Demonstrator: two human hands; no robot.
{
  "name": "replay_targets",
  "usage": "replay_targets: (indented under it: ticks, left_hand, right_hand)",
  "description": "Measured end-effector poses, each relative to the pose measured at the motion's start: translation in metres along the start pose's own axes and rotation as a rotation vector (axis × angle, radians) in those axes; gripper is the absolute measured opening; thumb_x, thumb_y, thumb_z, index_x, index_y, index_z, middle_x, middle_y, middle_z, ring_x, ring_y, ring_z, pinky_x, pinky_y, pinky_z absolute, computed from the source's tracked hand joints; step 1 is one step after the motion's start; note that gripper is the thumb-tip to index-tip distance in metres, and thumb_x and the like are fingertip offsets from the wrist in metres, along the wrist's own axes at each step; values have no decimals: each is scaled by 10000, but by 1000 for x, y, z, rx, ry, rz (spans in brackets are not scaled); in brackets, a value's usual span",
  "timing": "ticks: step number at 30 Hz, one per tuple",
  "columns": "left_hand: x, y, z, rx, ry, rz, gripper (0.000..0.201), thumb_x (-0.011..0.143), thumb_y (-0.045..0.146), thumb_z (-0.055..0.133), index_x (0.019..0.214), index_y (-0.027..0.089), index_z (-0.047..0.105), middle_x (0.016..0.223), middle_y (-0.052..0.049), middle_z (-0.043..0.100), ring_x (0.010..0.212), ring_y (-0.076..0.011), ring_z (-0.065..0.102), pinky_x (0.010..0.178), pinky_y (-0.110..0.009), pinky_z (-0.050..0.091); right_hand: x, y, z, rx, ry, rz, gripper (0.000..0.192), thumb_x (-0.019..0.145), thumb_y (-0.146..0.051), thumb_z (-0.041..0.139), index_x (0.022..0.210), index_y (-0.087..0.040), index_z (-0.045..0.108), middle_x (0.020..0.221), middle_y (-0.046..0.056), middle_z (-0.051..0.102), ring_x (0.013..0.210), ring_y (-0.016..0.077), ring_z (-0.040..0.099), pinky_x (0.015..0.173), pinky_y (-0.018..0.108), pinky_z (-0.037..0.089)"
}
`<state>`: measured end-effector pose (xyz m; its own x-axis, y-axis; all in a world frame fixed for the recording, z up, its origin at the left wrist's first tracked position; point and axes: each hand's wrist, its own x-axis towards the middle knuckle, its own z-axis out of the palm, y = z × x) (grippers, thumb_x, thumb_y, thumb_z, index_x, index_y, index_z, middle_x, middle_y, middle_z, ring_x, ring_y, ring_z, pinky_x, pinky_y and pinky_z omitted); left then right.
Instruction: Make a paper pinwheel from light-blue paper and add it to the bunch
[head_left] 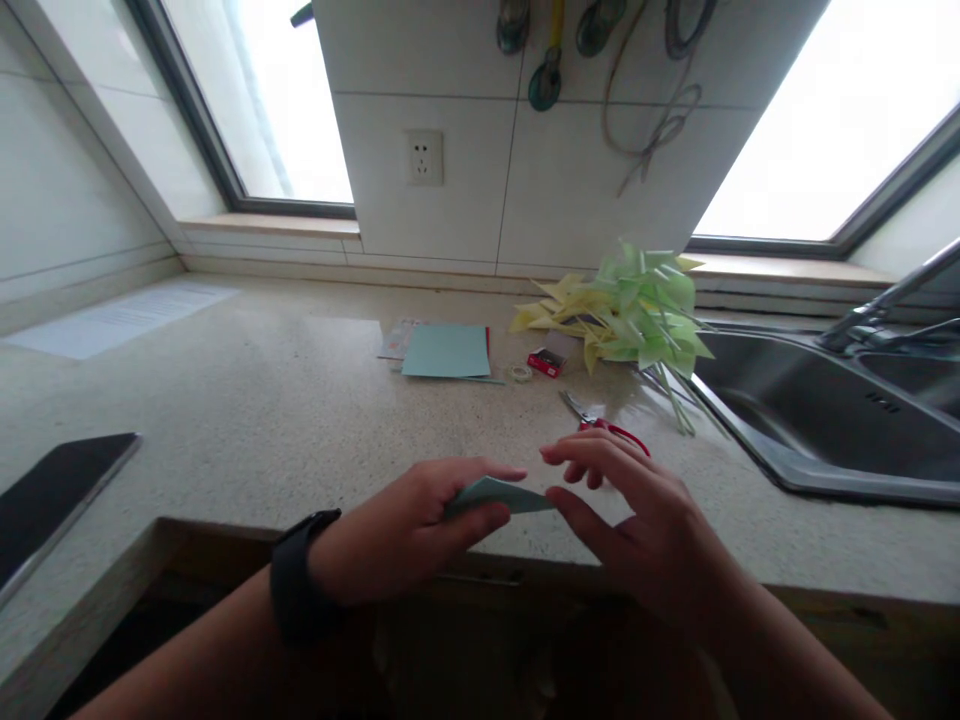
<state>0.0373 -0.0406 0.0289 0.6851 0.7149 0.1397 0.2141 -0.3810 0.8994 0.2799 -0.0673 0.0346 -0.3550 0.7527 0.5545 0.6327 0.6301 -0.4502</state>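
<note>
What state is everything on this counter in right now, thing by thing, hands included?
Small pale blue-green folded paper piece: folded, pinched between both hands.
Left hand: gripping the paper.
Right hand: fingers touching the paper's right tip.
Red-handled scissors: lying on the speckled stone counter, partly hidden.
Blue-green paper sheet: flat, unfolded.
Yellow and green paper pinwheels: heaped by the steel sink.
Black phone: screen dark.

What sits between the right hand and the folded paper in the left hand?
Nothing visible. The right hand has its thumb at the tip of the folded paper held by the left hand. The scissors lie behind.
</note>
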Motion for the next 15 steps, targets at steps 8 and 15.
replay_targets:
  ticks: [8, 15]
  left_hand:
    - [28, -27, -34, -261, 34, -91, 321, 983, 395, 596, 1212, 189, 686, 815, -19, 616, 722, -150, 552, 672, -267, 468]
    - [48, -51, -35, -554, 161, -180, 493, 989, 484, 547, 1402, 215, 526, 916, -56, 626, 672, -148, 615, 600, -261, 481]
  right_hand:
    - [16, 84, -30, -385, -280, 404, 252, 956, -423, 535, 925, -228, 690, 859, 57, 694, 726, 217, 638, 632, 341, 461]
    - [2, 110, -31, -451, -328, 490, 244, 882, -449, 625, 880, -213, 687, 797, 70, 720, 681, 224, 665, 594, 328, 461]
